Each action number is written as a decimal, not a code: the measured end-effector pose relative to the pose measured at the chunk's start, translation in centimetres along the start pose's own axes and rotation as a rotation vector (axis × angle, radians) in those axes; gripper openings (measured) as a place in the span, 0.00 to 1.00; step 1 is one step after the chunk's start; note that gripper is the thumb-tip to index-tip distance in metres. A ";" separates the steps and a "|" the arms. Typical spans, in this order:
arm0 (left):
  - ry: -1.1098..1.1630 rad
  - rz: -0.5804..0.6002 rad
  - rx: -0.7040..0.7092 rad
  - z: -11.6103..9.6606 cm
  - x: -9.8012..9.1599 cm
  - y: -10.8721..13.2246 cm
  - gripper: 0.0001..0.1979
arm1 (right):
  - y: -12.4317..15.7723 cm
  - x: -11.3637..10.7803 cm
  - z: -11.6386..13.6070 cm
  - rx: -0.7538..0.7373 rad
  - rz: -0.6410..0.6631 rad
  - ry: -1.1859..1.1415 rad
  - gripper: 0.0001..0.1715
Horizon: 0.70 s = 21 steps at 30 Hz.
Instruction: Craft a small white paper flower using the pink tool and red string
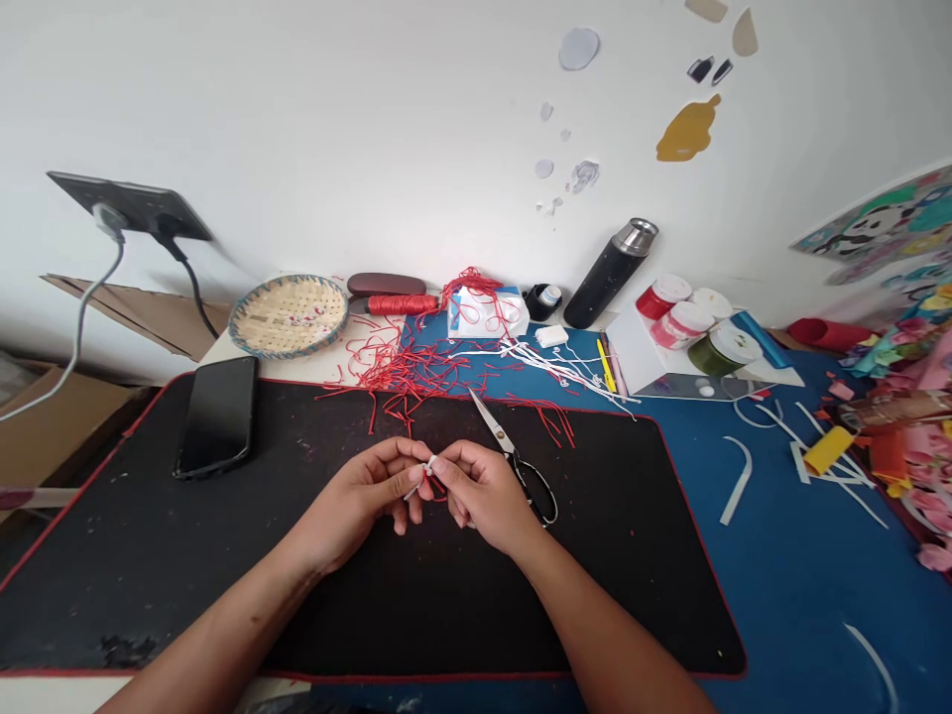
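- Left of the scissors [501, 436], I have the left hand [376, 486] pinching red-and-white cord [430, 463].
- My right hand [487, 494] pinches it too, just beside the scissors.

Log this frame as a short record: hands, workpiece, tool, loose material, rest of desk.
left_hand: left hand pinching the workpiece in its fingertips
right_hand: right hand pinching it too, close beside the left
workpiece: small red and white cord piece; exact knot too small to tell
tool: scissors on black mat, beside right hand
loose_material: red cord clippings, partly on the mat; white cords behind it
mat_left: phone, screen dark
back_row: woven basket, red spool, black flask
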<state>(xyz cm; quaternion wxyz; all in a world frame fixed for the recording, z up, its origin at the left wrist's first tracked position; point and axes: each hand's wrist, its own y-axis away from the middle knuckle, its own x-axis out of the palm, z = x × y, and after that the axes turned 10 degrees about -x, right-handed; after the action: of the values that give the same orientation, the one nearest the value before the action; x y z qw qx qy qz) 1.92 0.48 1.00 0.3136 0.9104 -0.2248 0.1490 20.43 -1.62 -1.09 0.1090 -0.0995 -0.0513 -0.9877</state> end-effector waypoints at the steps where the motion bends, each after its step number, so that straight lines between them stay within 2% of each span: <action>1: -0.013 -0.001 0.004 0.0 0.0 0.0 0.18 | 0.0 0.0 0.0 -0.002 0.005 0.001 0.25; 9: -0.150 -0.006 0.072 0.3 -0.3 -0.1 0.16 | 0.0 0.0 0.0 -0.015 0.015 0.026 0.23; 15: -0.223 -0.060 0.066 0.1 -0.1 0.0 0.20 | 0.1 0.1 -0.1 -0.008 -0.031 0.019 0.23; 21: -0.288 0.005 0.052 0.1 -0.2 0.1 0.21 | 0.2 0.1 0.1 -0.023 -0.039 0.016 0.24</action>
<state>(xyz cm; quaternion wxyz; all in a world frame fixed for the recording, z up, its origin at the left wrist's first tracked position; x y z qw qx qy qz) 1.68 0.41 0.89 0.2542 0.9297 -0.2656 0.0235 20.37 -1.84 -1.00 0.0891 -0.0920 -0.0408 -0.9909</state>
